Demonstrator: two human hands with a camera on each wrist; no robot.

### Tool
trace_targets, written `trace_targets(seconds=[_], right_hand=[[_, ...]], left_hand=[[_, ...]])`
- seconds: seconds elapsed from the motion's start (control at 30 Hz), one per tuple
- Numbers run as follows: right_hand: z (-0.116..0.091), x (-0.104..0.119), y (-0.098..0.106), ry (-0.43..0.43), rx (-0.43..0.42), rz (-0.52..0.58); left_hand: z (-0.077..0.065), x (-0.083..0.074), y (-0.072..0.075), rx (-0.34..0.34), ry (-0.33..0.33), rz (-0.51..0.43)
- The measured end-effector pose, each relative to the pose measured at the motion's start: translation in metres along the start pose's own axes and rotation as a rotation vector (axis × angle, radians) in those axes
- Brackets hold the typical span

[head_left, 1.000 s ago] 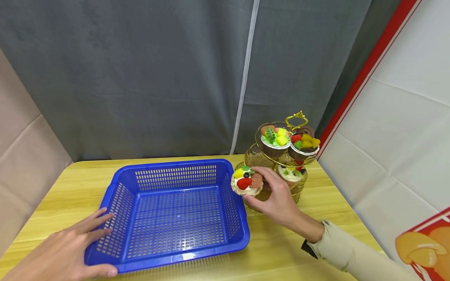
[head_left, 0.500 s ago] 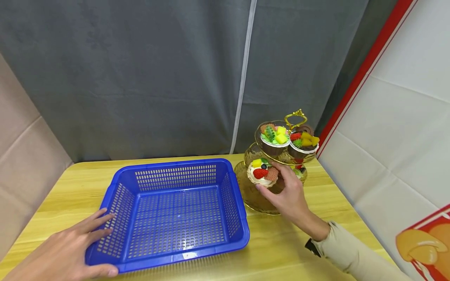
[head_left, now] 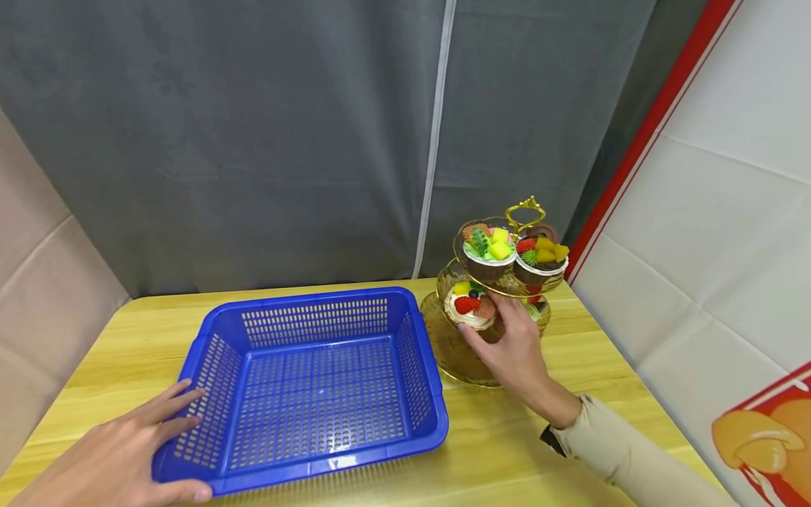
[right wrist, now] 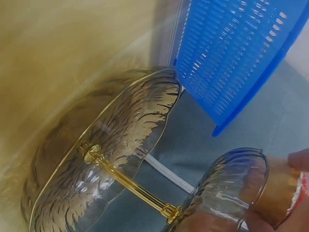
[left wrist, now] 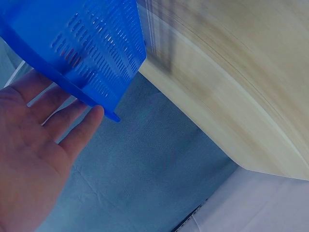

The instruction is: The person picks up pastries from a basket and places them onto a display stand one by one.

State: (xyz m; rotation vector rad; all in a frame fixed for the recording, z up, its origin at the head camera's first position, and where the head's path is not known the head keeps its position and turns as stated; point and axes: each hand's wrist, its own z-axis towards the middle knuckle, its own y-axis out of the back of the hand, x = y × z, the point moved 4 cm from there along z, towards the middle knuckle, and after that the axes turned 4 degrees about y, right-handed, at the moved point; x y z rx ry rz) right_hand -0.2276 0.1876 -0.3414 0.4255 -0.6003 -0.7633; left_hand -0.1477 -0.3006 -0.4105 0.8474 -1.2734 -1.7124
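Note:
My right hand pinches a fruit-topped cupcake between thumb and fingers, at the middle tier of a three-tier glass cake stand. Strawberry, yellow fruit and a brown biscuit sit on its white cream. The right wrist view catches the tan cup of this cupcake at the right edge, overlapping the rim of the stand's tier. My left hand rests on the left rim of a blue plastic basket, its fingers lying fairly straight over the edge. Nothing lies inside the basket.
Two cupcakes in dark cups, one green-topped and one chocolate, stand on the top tier below a gold ring handle. Another cupcake shows partly behind my right hand. A grey curtain hangs behind the wooden table.
My right hand has carried the cupcake from beside the basket's right rim back and to the right, onto the stand's middle tier. The left hand and basket have stayed put.

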Motion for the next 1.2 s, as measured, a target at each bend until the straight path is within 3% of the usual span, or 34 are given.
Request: trace_targets(seconds=[0.1, 0.33, 0.67, 1.03, 1.2], right_hand=[[0.001, -0.002, -0.005, -0.006, 0.026, -0.016], [0.000, -0.003, -0.017, 0.015, 0.112, -0.088], [-0.001, 0.005, -0.020, 0.047, 0.140, -0.138], [-0.015, 0.027, -0.004, 0.076, 0.191, -0.176], [-0.022, 0.031, 0.007, 0.140, 0.167, -0.173]], left_hand=[[0.000, 0.000, 0.001, 0.011, 0.008, 0.002], [0.002, -0.001, 0.001, 0.104, 0.058, -0.027], [0.001, -0.002, 0.000, 0.052, 0.031, -0.022], [0.001, -0.002, 0.002, 0.045, 0.032, -0.027], [0.001, -0.002, 0.002, 0.053, 0.039, -0.039]])
